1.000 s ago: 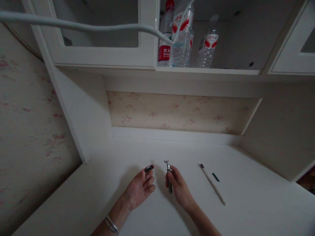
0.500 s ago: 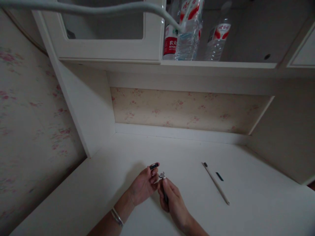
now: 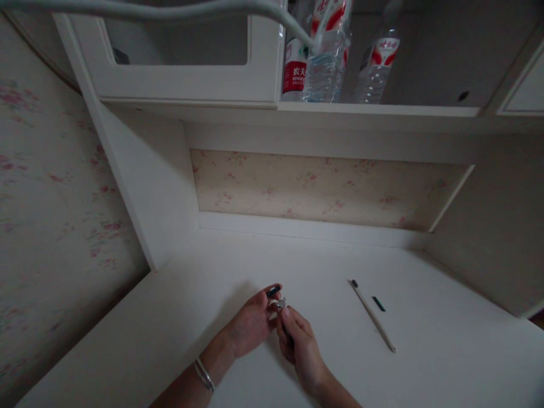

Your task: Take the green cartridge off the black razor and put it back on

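Observation:
My left hand [image 3: 253, 324] is closed, its fingertips pinching a small black piece [image 3: 273, 291] with a pale mark on it. My right hand [image 3: 301, 345] grips a small tool with a dark handle and a shiny metal head [image 3: 281, 303]; most of the handle is hidden in the palm. The metal head sits just below the black piece, close to my left fingers. Whether the two parts touch, I cannot tell. To the right on the white desk [image 3: 340, 374] lie a thin pale stick [image 3: 374, 317] with a dark end and a short black strip [image 3: 378, 304].
Above the desk, a shelf [image 3: 378, 111] holds several plastic bottles [image 3: 325, 71]. A white cable or tube [image 3: 170, 12] crosses the top of the view. Cabinet side panels [image 3: 140, 187] and flowered wallpaper [image 3: 55, 226] bound the desk on the left.
My left hand has shifted slightly right and its fingers have curled nearer to the metal head. My right hand stays almost in place. The stick and strip lie as before.

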Available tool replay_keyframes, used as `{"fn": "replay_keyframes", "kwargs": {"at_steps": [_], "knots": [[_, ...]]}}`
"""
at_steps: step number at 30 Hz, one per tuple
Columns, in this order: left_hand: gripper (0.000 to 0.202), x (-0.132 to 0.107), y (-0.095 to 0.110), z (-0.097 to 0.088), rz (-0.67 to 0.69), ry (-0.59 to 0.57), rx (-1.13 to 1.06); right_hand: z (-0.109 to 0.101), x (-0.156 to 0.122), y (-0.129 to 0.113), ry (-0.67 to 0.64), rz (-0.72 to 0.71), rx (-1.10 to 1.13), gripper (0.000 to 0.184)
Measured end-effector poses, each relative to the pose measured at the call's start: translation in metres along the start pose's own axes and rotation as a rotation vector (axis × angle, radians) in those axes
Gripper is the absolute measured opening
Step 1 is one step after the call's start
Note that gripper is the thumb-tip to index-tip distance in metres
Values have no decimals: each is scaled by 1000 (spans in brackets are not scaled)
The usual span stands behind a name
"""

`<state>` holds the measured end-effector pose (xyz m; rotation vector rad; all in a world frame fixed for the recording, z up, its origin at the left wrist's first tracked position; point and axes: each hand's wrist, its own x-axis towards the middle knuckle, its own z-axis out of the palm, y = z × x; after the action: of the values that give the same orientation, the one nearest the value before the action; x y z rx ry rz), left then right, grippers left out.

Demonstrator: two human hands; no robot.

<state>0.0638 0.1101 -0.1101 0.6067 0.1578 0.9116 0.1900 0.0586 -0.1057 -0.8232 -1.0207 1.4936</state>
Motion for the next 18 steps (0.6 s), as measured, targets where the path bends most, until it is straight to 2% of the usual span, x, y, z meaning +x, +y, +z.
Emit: {"fn": "replay_keyframes", "kwargs": {"at_steps": [9,18], "knots": [[37,1,-6,-1,-15,3,1,-1,2,5,41,-57,43,46],[41,0,-7,1,-40,11,23,0,3,5,22,-55,18,46]]}}
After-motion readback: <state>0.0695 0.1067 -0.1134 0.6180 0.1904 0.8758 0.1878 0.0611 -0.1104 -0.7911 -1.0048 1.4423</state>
